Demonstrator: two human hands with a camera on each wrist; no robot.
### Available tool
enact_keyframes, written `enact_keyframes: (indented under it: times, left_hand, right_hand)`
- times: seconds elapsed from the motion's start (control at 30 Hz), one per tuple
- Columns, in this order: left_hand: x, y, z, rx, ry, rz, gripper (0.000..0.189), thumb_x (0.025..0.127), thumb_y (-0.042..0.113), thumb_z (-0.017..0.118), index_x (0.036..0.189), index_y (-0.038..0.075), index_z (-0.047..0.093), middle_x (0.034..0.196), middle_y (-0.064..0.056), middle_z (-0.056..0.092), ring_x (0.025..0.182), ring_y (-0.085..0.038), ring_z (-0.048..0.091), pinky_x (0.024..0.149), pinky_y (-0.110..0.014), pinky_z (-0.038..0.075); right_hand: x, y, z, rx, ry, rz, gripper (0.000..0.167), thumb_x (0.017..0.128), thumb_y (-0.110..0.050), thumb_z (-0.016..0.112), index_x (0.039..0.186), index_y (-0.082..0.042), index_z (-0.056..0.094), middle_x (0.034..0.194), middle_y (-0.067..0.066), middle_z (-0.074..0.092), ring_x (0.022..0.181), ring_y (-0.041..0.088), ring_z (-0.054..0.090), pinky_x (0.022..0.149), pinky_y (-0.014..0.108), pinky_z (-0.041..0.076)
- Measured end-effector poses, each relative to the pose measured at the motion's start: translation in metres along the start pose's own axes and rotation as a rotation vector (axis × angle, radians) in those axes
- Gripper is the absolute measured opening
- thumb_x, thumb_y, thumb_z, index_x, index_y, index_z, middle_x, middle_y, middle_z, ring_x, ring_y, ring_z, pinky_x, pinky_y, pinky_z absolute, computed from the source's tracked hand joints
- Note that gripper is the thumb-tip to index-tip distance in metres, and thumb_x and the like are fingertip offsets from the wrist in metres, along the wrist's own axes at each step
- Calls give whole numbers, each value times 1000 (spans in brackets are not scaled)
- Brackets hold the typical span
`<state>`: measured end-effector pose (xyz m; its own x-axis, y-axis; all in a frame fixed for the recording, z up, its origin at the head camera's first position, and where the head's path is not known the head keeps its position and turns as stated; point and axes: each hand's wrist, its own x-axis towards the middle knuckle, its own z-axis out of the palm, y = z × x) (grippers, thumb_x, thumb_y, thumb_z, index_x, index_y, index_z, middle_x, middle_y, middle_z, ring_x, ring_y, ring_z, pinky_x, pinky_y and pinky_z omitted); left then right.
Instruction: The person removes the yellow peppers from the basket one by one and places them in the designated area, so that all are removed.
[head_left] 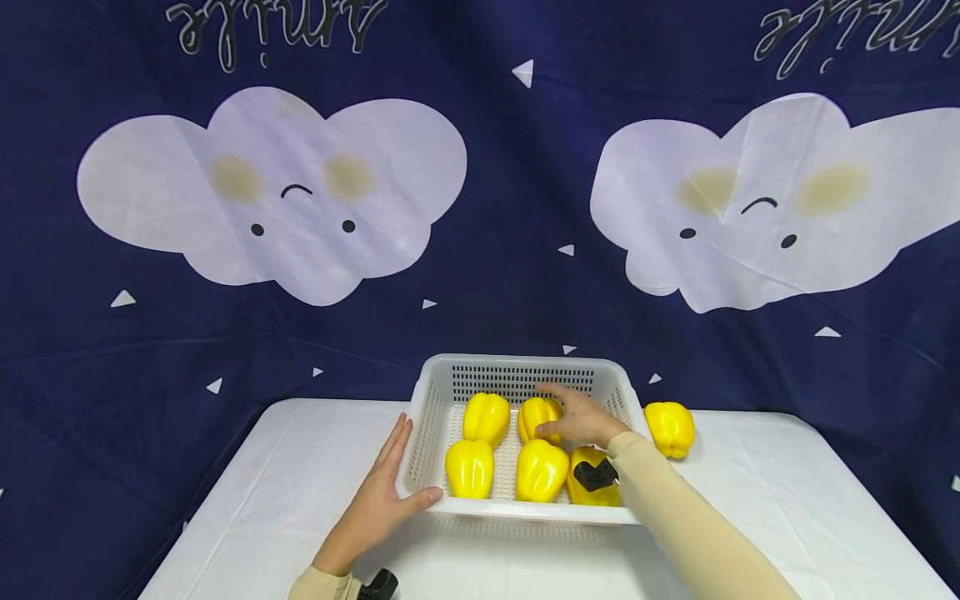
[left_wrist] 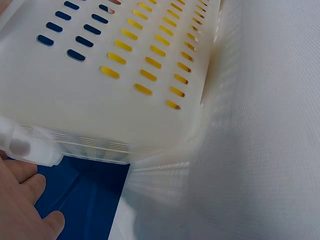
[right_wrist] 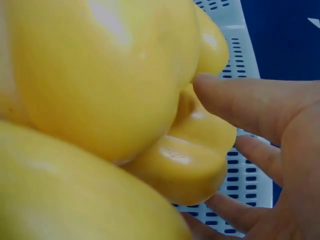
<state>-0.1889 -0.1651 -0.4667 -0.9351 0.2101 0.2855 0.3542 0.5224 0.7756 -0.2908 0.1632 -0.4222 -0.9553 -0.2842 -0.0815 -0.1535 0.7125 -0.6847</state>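
A white plastic basket (head_left: 525,510) with slotted walls holds several yellow bell peppers, in a back row and a front row. My left hand (head_left: 384,498) rests against its left side with straight fingers, the thumb at the front left corner of the rim. Inside the basket, my right hand (head_left: 583,419) holds a back-row bell pepper (head_left: 531,414), thumb on the near side and fingers round the far side. The right wrist view shows that bell pepper (right_wrist: 192,172) between thumb and fingers, with other peppers crowding close to the camera.
One more yellow bell pepper (head_left: 670,429) lies on the white table (head_left: 285,467), just outside the basket's right wall. A dark blue cloth with cloud faces (head_left: 277,196) hangs behind the table. The right forearm crosses the basket's right front corner.
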Motion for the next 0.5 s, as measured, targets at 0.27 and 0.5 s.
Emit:
enact_keyframes:
  times: [0.27, 0.5]
  left_hand:
    - [0, 0, 0, -4, -1, 0, 106, 82, 35, 81, 160, 3, 17, 168, -13, 7, 150, -45, 14, 110, -71, 20]
    - [1, -1, 0, -2, 4, 7, 105, 82, 35, 81, 160, 4, 18, 168, -13, 8, 150, -45, 15, 111, -71, 21]
  right_hand:
    - [0, 3, 3, 10, -46, -16, 70, 84, -7, 77, 149, -10, 49, 147, 17, 51, 133, 38, 48, 113, 57, 34]
    - [0, 4, 3, -16, -53, -16, 77, 78, 1, 77, 149, -13, 49, 145, 15, 52, 130, 36, 51, 111, 56, 37]
